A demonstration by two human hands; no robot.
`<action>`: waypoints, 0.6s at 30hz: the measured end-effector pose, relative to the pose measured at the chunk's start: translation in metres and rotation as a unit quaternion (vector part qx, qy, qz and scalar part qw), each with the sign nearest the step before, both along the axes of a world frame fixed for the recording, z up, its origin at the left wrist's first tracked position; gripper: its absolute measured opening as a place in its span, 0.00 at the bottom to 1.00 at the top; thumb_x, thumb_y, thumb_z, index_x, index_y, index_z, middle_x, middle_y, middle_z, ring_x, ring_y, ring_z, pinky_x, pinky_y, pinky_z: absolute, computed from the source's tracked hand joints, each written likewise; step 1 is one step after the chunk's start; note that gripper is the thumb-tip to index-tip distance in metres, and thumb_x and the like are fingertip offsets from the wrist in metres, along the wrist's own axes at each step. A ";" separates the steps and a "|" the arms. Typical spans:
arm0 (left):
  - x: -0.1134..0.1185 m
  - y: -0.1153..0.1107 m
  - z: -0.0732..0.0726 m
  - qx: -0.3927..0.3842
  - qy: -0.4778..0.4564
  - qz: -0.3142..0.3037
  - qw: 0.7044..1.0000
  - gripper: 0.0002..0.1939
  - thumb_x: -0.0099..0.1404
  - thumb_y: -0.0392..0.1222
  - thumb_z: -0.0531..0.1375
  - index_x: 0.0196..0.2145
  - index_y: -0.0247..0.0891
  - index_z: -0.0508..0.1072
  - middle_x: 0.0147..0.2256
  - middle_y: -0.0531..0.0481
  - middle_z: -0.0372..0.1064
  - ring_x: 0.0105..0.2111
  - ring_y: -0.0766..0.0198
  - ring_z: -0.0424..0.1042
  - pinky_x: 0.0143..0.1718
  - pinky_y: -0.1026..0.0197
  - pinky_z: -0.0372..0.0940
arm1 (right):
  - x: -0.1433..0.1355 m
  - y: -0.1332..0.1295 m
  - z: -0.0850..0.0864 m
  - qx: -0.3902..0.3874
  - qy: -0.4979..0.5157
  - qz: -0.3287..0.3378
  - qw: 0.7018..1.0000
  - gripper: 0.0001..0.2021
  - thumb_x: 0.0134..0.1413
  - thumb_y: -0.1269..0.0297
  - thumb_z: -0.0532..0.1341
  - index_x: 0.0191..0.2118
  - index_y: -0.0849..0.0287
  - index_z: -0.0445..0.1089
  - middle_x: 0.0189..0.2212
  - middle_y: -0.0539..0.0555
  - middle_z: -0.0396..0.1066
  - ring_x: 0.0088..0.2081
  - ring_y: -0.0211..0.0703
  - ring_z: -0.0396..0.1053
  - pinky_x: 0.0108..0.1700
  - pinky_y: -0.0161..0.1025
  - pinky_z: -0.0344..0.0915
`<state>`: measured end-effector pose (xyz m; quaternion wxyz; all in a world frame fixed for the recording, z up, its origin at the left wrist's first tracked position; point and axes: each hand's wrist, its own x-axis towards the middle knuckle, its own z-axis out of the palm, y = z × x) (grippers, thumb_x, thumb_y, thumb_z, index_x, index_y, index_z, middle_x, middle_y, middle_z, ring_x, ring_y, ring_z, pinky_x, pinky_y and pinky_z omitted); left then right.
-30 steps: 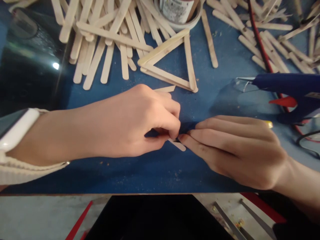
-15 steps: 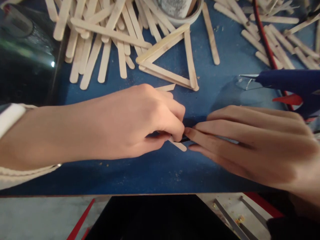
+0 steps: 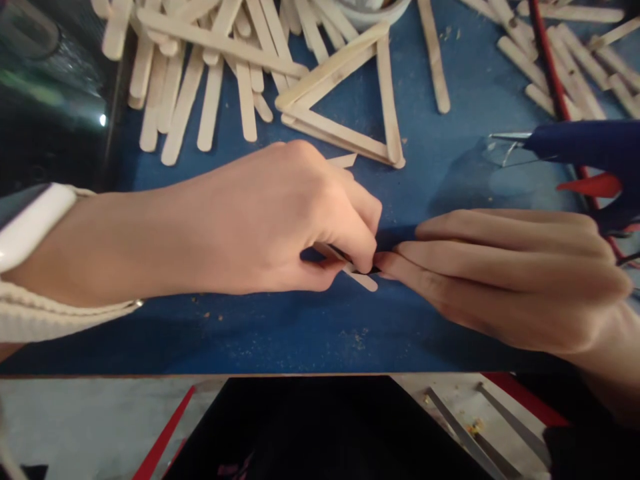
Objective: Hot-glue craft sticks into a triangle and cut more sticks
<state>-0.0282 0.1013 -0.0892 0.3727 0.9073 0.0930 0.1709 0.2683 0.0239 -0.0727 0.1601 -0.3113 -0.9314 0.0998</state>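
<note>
My left hand is closed, its fingers curled and pinching a small craft stick whose rounded end sticks out below the fingertips. A pale, slant-cut stick tip shows beyond the knuckles. At the left fingertips a thin dark object crosses the stick. Coming in from the right, my right hand is closed, with its thumb and fingertips pressed together at the dark object's end. Most of that object is hidden, so its kind is unclear. Just beyond the hands lies a triangle frame of glued craft sticks.
Loose craft sticks are heaped at the back left, with cut pieces at the back right. A blue glue gun points left beside a red-and-black cable. A dark glossy object stands at left.
The view has shifted, so the table's things appear slightly higher. My right thumb and fingers have drawn closer together, and a little more of the dark object shows beside my left fingers.
</note>
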 end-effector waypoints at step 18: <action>0.001 -0.001 0.001 0.013 0.002 -0.001 1.000 0.18 0.82 0.25 0.63 0.44 0.41 0.92 0.45 0.56 0.90 0.35 0.66 0.78 0.43 0.58 0.68 | -0.008 0.002 -0.002 0.092 0.034 0.083 0.992 0.14 0.75 0.77 0.73 0.35 0.54 0.84 0.34 0.45 0.85 0.28 0.38 0.75 0.28 0.44 0.69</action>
